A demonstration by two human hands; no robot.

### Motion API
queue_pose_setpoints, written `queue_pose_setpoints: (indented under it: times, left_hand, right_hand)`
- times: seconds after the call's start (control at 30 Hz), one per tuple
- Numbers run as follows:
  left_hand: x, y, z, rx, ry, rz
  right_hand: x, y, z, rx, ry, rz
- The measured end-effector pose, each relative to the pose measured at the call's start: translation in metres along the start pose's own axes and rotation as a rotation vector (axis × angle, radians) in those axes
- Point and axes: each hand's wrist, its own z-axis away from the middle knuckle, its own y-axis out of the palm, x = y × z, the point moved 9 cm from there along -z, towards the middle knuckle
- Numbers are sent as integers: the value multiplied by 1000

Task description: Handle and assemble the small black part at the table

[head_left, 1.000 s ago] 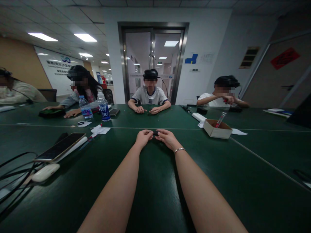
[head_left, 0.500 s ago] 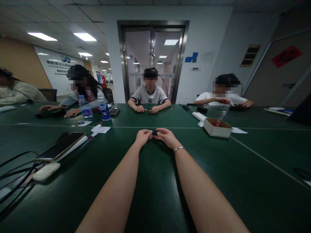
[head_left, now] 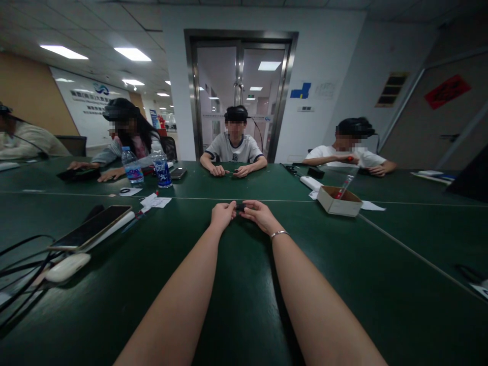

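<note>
Both my arms stretch forward over a dark green table [head_left: 244, 284]. My left hand [head_left: 222, 214] and my right hand [head_left: 257, 214] meet at the middle of the table, fingers pinched on a small black object [head_left: 240, 207] held between them. The object is too small to identify. A thin bracelet [head_left: 279, 234] circles my right wrist. Both hands rest on or just above the tabletop.
A phone [head_left: 90, 234] on a white case, a white pod [head_left: 67, 267] and black cables [head_left: 19, 259] lie at left. Two water bottles [head_left: 163, 172] and paper slips stand further back. A cardboard box [head_left: 339, 200] sits at right. Several other people sit around the table.
My hands stay pinched together on the small black object, almost unmoved. The view has shifted slightly. The people across the table moved their hands a little.
</note>
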Motion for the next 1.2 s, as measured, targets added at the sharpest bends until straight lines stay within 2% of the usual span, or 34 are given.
queue_pose_setpoints:
  times: [0.23,0.5,0.77,1.03,1.2]
  left_hand:
    - [0,-6,1,-58,-2,-108]
    - [-5,-10,4,-72,-13,-206]
    - [-7,-11,7,-61,-47,-194]
    - [-8,-9,5,-26,7,-160]
    - [-8,4,3,141,-29,92]
  right_hand:
    - [3,4,4,13,38,-17]
    - [4,5,5,15,42,-34]
    - [6,7,7,16,52,-40]
    - [5,5,8,-24,82,-20]
    - [4,0,7,-106,106,-26]
